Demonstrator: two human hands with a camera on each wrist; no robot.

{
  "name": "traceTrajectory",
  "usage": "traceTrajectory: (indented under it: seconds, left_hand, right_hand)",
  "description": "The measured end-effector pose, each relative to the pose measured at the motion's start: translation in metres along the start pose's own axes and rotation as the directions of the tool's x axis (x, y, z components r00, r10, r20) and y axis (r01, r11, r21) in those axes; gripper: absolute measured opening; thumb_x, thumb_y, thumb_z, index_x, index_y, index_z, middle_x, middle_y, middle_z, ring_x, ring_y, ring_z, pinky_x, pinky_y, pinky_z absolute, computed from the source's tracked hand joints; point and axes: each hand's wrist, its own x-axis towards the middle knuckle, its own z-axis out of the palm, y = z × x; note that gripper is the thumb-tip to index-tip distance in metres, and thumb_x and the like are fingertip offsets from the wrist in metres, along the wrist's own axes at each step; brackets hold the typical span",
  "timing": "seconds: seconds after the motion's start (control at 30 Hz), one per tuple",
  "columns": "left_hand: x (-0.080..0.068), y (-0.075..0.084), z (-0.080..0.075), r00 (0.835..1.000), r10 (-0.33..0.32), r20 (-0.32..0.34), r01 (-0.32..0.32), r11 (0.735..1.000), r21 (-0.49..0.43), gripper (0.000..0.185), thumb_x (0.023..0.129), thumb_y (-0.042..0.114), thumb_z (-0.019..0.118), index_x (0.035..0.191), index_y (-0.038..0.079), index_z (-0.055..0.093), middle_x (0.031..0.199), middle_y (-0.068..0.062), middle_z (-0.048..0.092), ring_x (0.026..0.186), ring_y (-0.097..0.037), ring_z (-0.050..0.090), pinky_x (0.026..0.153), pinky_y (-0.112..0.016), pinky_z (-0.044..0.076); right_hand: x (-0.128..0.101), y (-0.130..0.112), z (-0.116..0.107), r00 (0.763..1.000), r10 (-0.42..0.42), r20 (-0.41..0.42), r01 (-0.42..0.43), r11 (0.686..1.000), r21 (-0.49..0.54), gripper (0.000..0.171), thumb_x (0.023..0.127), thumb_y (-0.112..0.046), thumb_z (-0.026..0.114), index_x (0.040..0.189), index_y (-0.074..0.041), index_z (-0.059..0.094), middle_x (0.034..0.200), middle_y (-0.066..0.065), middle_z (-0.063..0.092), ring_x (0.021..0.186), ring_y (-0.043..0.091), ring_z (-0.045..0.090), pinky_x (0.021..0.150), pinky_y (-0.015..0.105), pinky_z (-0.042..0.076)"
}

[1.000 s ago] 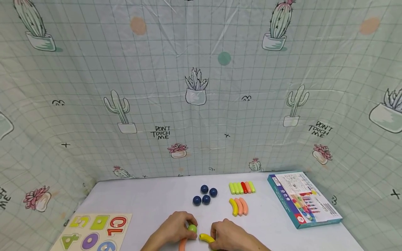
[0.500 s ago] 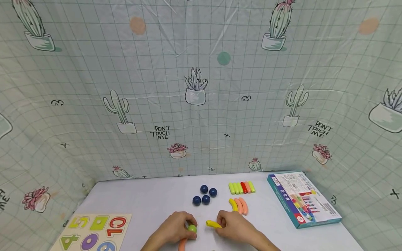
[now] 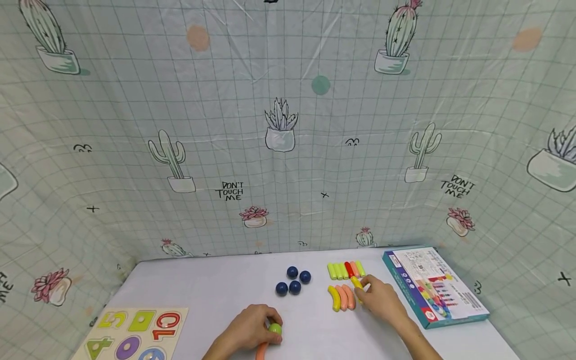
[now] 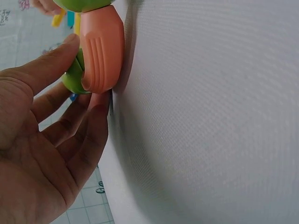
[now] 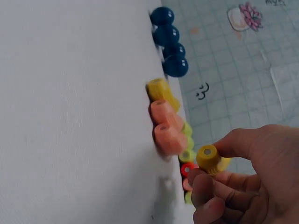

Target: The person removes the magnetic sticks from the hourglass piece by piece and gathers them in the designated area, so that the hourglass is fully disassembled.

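In the head view my left hand pinches a green ball at the near middle of the table. A curved orange magnetic stick joins that ball, and a second green ball shows at its other end in the left wrist view. My right hand grips a curved yellow magnetic stick between thumb and fingers, its end disc facing the camera. It is just right of a group of curved sticks: one yellow and two orange.
Behind them lies a row of short straight sticks, mostly lime, with one red. Several dark blue balls sit left of the sticks. A toy box lies at the right, a number puzzle board at the left. A cactus-print curtain hangs behind.
My right hand has lifted the curved yellow stick from beside the left hand and carried it right and away, to the curved sticks. The left hand has stayed on the green ball.
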Motion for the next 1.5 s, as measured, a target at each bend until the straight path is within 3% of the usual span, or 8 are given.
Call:
traceTrajectory:
  seconds: [0.33, 0.93, 1.3, 1.5]
  left_hand:
    - [-0.001, -0.001, 0.0, 1.0, 0.006, -0.012, -0.005, 1.0, 0.018, 0.021, 0.076, 0.027, 0.088, 0.091, 0.02, 0.076, 0.08, 0.014, 0.06, 0.068, -0.004, 0.05, 0.061, -0.024, 0.042]
    - [-0.001, 0.0, -0.001, 1.0, 0.015, 0.013, -0.014, 0.999, -0.032, 0.021, 0.077, 0.022, 0.087, 0.094, 0.015, 0.076, 0.081, 0.013, 0.061, 0.067, -0.004, 0.051, 0.061, -0.022, 0.044]
    - [-0.001, 0.0, 0.0, 0.999, -0.025, 0.034, 0.027, 0.997, -0.066, 0.03, 0.075, 0.01, 0.088, 0.101, 0.014, 0.075, 0.083, 0.009, 0.059, 0.069, -0.006, 0.052, 0.063, -0.022, 0.045]
    - [0.001, 0.001, 0.002, 0.999, -0.023, 0.033, 0.026, 0.995, -0.093, 0.035, 0.074, 0.003, 0.086, 0.105, 0.01, 0.073, 0.087, 0.008, 0.06, 0.07, -0.007, 0.054, 0.064, -0.022, 0.047]
  right_hand:
    - [0.01, 0.02, 0.004, 0.997, 0.047, 0.059, -0.047, 0.999, -0.004, 0.017, 0.093, -0.023, 0.067, 0.096, -0.007, 0.063, 0.061, 0.002, 0.06, 0.047, 0.014, 0.052, 0.047, 0.024, 0.041]
    - [0.008, 0.013, 0.005, 0.991, 0.076, 0.114, -0.085, 0.993, 0.081, 0.016, 0.095, -0.021, 0.065, 0.097, -0.005, 0.062, 0.065, 0.004, 0.062, 0.048, 0.014, 0.056, 0.045, 0.025, 0.047]
    - [0.009, 0.012, 0.005, 0.994, 0.073, 0.081, -0.077, 0.996, 0.044, 0.019, 0.095, -0.023, 0.065, 0.099, -0.004, 0.063, 0.063, 0.004, 0.06, 0.048, 0.014, 0.053, 0.045, 0.024, 0.044]
    - [0.007, -0.002, 0.006, 0.999, -0.033, -0.009, 0.033, 0.999, 0.005, 0.023, 0.095, -0.028, 0.066, 0.103, -0.006, 0.065, 0.064, 0.001, 0.056, 0.055, 0.015, 0.049, 0.051, 0.026, 0.035]
